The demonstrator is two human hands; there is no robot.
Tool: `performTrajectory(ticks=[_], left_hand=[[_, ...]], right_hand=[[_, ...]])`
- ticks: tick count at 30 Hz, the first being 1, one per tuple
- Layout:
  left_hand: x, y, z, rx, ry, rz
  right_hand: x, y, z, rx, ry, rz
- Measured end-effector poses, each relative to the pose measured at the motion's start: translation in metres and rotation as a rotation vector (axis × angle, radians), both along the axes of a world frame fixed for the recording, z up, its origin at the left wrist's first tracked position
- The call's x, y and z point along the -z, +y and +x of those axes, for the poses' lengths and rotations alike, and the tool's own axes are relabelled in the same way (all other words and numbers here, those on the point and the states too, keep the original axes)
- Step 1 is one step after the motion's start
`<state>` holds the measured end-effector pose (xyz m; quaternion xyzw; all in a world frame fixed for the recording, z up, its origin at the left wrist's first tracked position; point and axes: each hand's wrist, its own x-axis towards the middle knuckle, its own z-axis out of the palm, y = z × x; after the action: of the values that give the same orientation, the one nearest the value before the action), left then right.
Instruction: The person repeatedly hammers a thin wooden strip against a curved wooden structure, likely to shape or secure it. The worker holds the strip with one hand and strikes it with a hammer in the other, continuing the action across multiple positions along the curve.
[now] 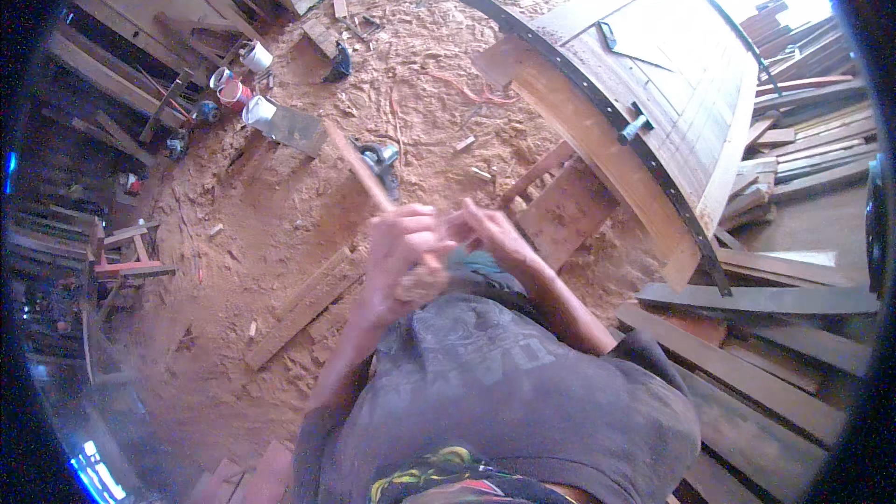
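My left hand (397, 247) is closed around a wooden stick (359, 168) in front of my waist. The stick slants away to the upper left, and its thicker, rough end (422, 285) comes out below my fist. Close beside it, my right hand (499, 241) is raised with its fingers curled together. What those fingers hold, if anything, is blurred and too small to make out. Beyond the stick, a dark power tool (378, 157) lies on the shavings-covered floor.
A large wooden panel (686, 65) in long dark bar clamps (602, 98) stands to the right. Stacked boards (775, 355) line the right side. White buckets (257, 56) and a red bucket (233, 93) are at the left. Planks (299, 308) lie on the floor nearby.
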<state>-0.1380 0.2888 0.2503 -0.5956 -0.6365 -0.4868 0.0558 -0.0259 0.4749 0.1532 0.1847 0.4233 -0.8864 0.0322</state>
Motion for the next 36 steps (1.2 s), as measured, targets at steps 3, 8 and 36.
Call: performTrajectory(ticks=[3,8,36], left_hand=[[0.014,0.035,-0.022,0.277,0.04,-0.152],[-0.001,0.085,-0.061,0.263,0.198,-0.171],[0.095,0.26,-0.199,0.955,-0.129,-0.81]], right_hand=[[-0.066,-0.035,-0.046,-0.022,0.481,-1.18],[-0.046,0.045,-0.1,0.072,0.223,-0.706],[-0.01,-0.047,-0.038,1.891,-0.812,0.078]])
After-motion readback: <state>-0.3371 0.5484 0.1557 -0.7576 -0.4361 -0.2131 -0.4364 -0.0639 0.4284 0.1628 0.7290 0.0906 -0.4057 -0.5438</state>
